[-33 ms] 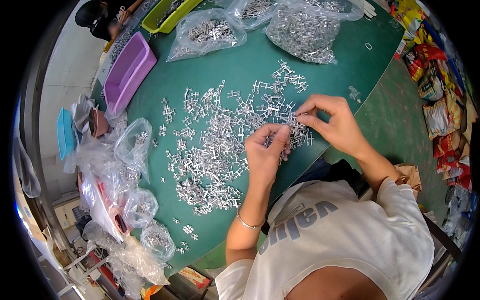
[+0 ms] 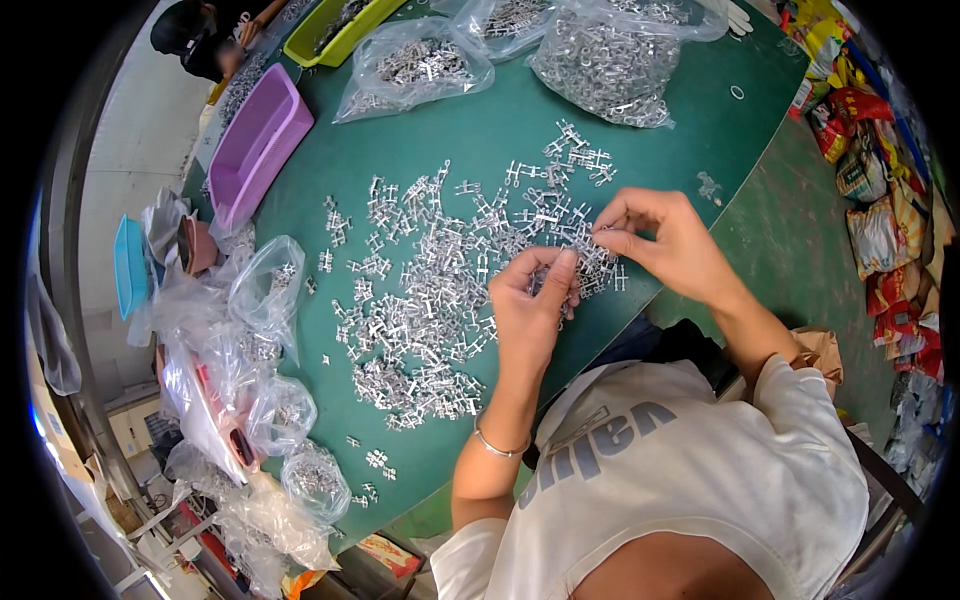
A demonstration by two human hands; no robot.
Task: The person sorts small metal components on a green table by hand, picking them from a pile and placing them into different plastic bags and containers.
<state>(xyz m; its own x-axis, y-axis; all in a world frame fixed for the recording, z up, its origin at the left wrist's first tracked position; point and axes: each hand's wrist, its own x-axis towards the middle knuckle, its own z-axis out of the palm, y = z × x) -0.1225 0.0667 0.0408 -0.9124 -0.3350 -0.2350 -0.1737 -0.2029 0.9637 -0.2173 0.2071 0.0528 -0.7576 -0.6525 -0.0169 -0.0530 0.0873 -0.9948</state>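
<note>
here the left hand (image 2: 528,315) is raised over the near edge of the green table mat (image 2: 480,140), thumb and fingers closed in a pinch on a small silver metal piece (image 2: 553,285) that is mostly hidden behind the fingers. the right hand (image 2: 665,240) sits just beside it, thumb and forefinger pinched on the tip of another small silver part (image 2: 600,232), so the two hands nearly meet above the mat.

under and to the left of them spreads the loose heap of silver cross-shaped metal fittings (image 2: 430,300), thick toward the middle of the mat and thinning toward its far edge. to work this well, it seems best to keep both pinches close to the joint of the little part, hold it clear of the heap so nothing snags, and use short twisting moves rather than pulling.

further out, clear plastic bags of the same silver parts (image 2: 600,50) lie along the far edge, with a purple plastic tray (image 2: 255,145) at the far left corner and a lime green tray (image 2: 335,35) beyond it. crumpled clear bags (image 2: 265,290) crowd the left edge.
</note>
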